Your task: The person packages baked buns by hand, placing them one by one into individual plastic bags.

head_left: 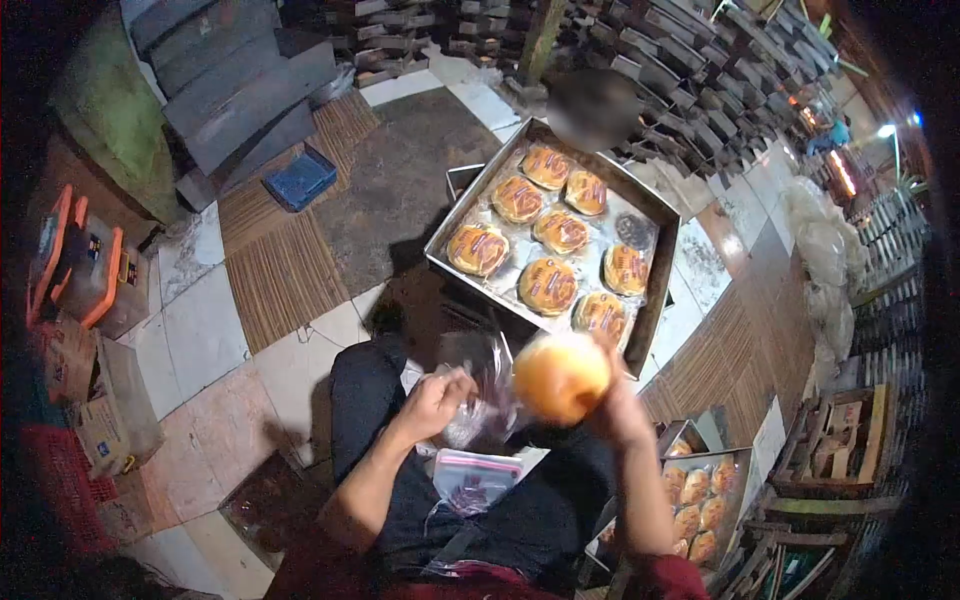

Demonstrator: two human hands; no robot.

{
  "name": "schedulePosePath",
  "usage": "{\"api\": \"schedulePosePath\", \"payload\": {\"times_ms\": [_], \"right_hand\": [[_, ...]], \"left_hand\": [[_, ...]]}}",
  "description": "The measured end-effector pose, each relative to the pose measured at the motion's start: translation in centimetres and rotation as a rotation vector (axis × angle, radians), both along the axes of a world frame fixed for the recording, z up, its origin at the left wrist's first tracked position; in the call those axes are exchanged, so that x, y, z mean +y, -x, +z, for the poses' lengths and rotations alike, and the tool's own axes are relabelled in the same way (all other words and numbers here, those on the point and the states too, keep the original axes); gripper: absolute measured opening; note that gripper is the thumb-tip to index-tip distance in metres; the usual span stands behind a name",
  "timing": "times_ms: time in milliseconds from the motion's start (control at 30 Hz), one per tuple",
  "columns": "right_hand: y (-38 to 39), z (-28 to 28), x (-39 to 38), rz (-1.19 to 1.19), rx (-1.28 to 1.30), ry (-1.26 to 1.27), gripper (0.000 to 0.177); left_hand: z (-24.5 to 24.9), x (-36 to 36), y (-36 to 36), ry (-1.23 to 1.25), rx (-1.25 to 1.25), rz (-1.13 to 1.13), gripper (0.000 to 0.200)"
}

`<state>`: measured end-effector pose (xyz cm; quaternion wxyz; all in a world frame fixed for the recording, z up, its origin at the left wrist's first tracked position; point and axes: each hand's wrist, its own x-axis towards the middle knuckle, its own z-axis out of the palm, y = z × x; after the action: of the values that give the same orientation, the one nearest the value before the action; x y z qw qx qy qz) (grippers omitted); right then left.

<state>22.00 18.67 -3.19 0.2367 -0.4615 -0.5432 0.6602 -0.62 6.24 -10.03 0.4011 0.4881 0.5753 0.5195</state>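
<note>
One round golden bun (560, 378), right hand (624, 408) gripping, hung mid-frame, right of clear plastic (491, 408) the left hand (434, 406) pinched.

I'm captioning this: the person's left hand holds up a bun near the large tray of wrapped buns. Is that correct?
The hand is wrong: the head view shows the person's right hand holding up a bun near the large tray of wrapped buns.

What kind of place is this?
Probably a small bakery, or a corner where buns get packed. You can see a big tray of buns that look wrapped, a bare bun in the right hand, and clear plastic by the lap.
</note>
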Motion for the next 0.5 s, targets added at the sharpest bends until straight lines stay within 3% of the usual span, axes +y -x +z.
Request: {"api": "schedulePosePath", "payload": {"times_ms": [33, 100, 200, 267, 333, 400, 433, 500], "right_hand": [[0.9, 2.2, -3.2, 0.17, 0.004, -0.105, 0.07], [0.6, 1.2, -8.1, 0.146, -0.044, -0.139, 0.068], [0.2, 0.5, -12.4, -0.123, 0.216, 0.22, 0.051], [0.2, 1.5, -13.7, -0.201, 0.504, 0.202, 0.045], [-0.5, 1.6, -13.9, -0.151, 0.525, 0.096, 0.043], [-1.0, 2.8, -13.6, 0.103, 0.427, 0.046, 0.044], [-0.6, 3.7, -13.2, 0.204, 0.383, -0.144, 0.043], [-0.4, 4.4, -13.1, 0.222, 0.346, -0.133, 0.042]], "left_hand": [[1.4, -0.8, 0.1, 0.013, 0.057, -0.098, 0.029], [3.4, -2.9, 0.6, 0.03, 0.121, -0.191, 0.027], [5.5, -5.6, 1.1, 0.116, 0.14, -0.007, 0.025], [7.4, -7.1, 1.3, 0.053, 0.22, 0.315, 0.028], [7.9, -8.7, 2.2, 0.081, 0.242, 0.375, 0.031], [10.3, -10.0, 2.0, 0.146, 0.333, 0.404, 0.031], [10.5, -10.5, 2.2, 0.14, 0.341, 0.416, 0.031], [10.9, -11.8, 2.3, 0.043, 0.246, 0.353, 0.021]]}}
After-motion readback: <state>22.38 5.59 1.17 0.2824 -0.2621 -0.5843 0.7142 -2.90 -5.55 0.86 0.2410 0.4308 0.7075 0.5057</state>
